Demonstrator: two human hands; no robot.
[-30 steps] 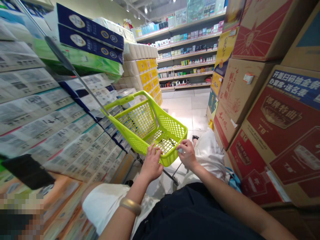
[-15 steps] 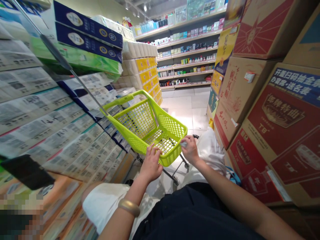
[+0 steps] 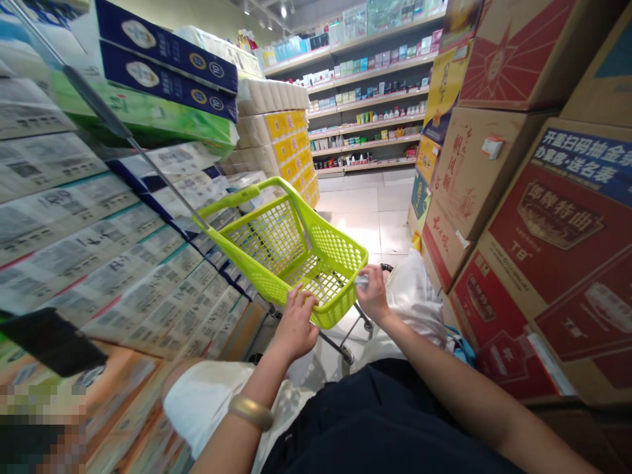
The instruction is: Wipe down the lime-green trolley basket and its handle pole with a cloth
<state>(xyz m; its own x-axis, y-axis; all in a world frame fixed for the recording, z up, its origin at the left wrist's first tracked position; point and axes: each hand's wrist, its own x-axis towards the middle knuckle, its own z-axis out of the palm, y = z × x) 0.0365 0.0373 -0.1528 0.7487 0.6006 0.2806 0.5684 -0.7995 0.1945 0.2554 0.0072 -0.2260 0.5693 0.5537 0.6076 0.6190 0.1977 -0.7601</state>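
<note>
Your left grip [image 3: 295, 327] clamps the near rim of the light, stiff lime-green plastic shopping basket [image 3: 336, 250] ahead of you, between toilet-roll packs [image 3: 93, 243] and cartons [image 3: 553, 243]; your right grip [image 3: 374, 295] pinches a small pale item [image 3: 361, 280] there, so hold by that rim.

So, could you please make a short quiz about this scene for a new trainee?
1. True or false: the metal bangle is on the left hand.
2. What stands on the right of the lime-green wheeled shopping basket?
A. stacked cardboard cartons
B. a glass fridge
C. a wooden ladder
3. Which hand holds the small pale item at the rim of the basket?

Key: 1 true; 2 A; 3 the right hand.
</note>
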